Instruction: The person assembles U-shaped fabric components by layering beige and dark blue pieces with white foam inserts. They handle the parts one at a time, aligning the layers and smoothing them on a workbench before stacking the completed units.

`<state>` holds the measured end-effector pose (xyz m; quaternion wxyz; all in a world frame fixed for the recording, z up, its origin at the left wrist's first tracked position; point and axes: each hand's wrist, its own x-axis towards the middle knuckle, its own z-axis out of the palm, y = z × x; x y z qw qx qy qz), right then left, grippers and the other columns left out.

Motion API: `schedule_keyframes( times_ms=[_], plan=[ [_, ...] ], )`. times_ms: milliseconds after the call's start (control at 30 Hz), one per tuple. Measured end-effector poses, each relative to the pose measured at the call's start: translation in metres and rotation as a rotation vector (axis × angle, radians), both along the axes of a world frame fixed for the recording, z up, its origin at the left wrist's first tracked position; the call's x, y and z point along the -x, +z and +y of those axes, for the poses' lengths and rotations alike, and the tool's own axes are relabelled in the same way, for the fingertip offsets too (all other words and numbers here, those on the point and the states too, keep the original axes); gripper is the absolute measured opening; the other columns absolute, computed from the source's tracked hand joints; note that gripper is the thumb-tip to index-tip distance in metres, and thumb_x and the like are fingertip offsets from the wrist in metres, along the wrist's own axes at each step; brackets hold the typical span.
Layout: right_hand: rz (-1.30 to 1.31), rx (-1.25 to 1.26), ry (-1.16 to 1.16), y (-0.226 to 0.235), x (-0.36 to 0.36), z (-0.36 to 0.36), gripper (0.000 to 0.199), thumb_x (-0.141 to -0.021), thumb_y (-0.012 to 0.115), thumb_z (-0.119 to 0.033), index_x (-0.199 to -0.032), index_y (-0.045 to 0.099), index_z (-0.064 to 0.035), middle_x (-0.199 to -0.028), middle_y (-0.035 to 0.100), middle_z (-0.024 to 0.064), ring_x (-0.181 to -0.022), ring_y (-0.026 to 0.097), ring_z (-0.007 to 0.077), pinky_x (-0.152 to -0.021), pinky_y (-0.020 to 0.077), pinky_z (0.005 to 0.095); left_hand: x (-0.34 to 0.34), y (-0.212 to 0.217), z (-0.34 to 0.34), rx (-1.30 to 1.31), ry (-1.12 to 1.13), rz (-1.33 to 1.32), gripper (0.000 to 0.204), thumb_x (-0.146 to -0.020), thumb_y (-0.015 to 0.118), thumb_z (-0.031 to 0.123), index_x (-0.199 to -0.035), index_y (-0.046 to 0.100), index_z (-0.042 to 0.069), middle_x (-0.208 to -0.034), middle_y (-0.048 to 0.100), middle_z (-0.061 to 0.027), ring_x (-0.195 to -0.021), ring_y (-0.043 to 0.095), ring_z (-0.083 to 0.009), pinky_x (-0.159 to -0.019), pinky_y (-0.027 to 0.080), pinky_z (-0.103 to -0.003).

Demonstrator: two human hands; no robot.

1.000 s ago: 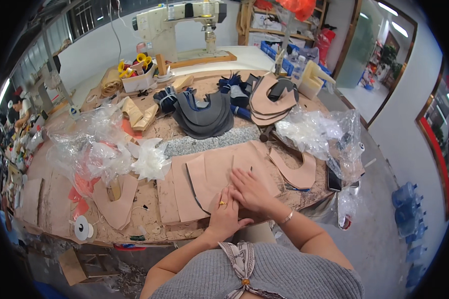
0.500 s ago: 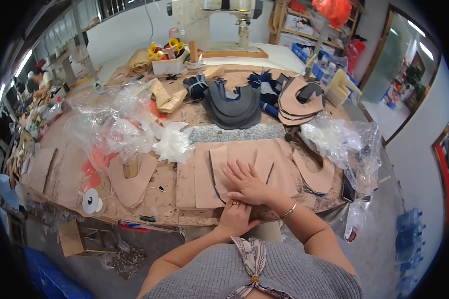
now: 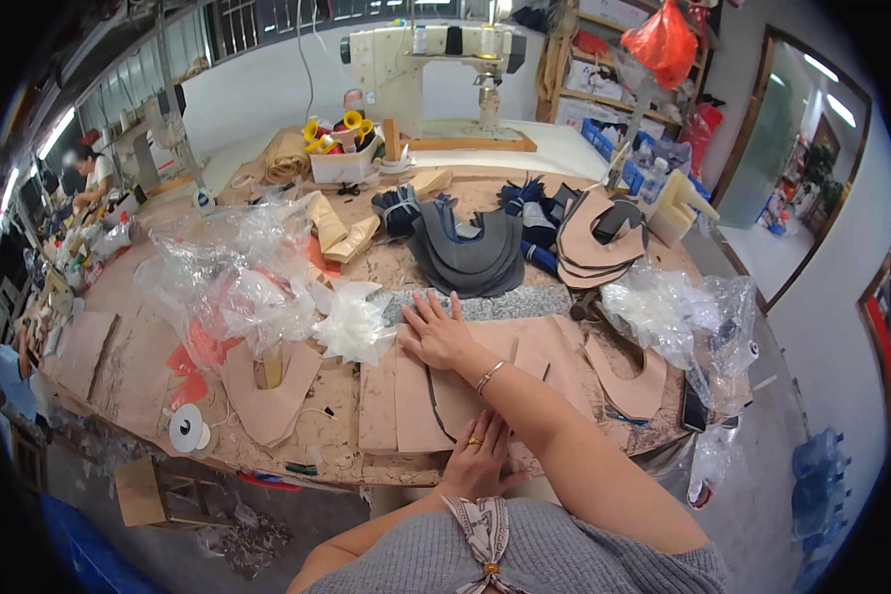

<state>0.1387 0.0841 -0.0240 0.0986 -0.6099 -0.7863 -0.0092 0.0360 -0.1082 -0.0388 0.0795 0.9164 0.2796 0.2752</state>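
stacked tan sheets (image 3: pixel 455 401) are laid at the near side of the desk (image 3: pixel 391 267), before a grey speckled slab (image 3: pixel 535 300). their far left part is covered by the right hand (image 3: pixel 436 332), spread wide. the left hand (image 3: pixel 478 457) is placed at their near edge; whether anything is gripped cannot be told.
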Motion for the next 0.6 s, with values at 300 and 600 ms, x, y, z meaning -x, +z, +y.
schedule_keyframes(
  times_ms=[300,600],
  plan=[
    [0.178,0.163,0.266,0.01,-0.019,-0.136,0.069,-0.094,0.041,-0.053,-0.148,0.027,-0.0117,-0.155,0.018,0.0175,-0.144,0.013,0.0376,-0.113,0.0084,0.0577,0.06,0.006,0.027,0.576,0.147,-0.932,0.018,-0.09,0.06,0.008,-0.106,0.064,0.0,-0.105,0.066,-0.0143,-0.099,0.063,-0.0228,-0.085,0.049,-0.032],
    [0.283,-0.045,0.335,0.03,-0.071,-0.202,0.039,-0.09,0.051,-0.02,-0.127,0.055,-0.0088,-0.123,0.06,0.0088,-0.115,0.056,0.0224,-0.096,0.0438,0.035,0.042,0.011,0.074,0.42,0.205,-0.773,0.01,-0.087,0.063,0.007,-0.094,0.065,0.001,-0.086,0.067,-0.0123,-0.081,0.064,-0.024,-0.074,0.05,-0.032]
  ],
)
